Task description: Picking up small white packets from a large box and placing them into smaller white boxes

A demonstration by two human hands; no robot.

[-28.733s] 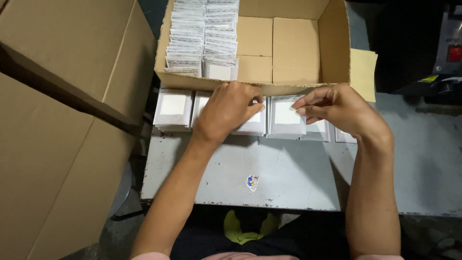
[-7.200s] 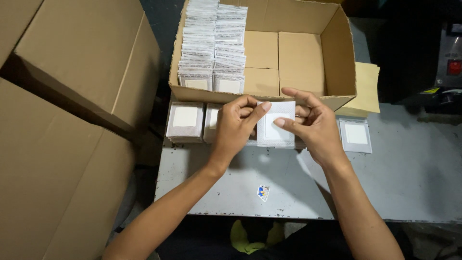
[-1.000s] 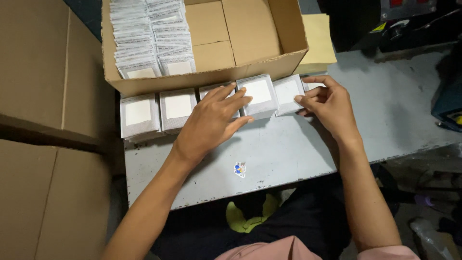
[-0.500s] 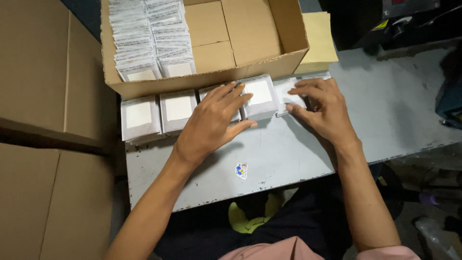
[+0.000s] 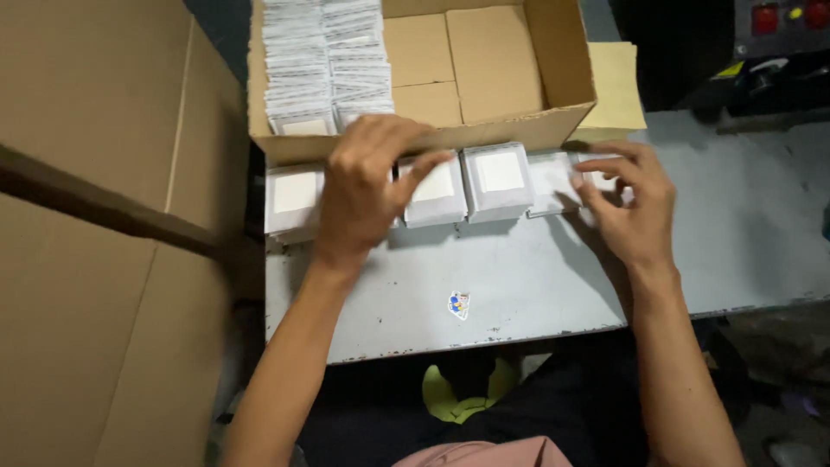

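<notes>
Resting across a row of small white packet stacks (image 5: 493,180) on the grey bench (image 5: 519,285), the left hand (image 5: 367,186) lies spread over the second stack from the left, fingers (image 5: 428,164) loose and flat on the packets, not gripping. Right hand (image 5: 627,203) sits at the row's right end, fingertips lightly pinching the last stack (image 5: 553,182). Row stands just in front of an open cardboard box (image 5: 484,130), touching its front wall; more packets (image 5: 324,60) fill the box's left side, and a small sticker (image 5: 458,304) shows on the bench.
</notes>
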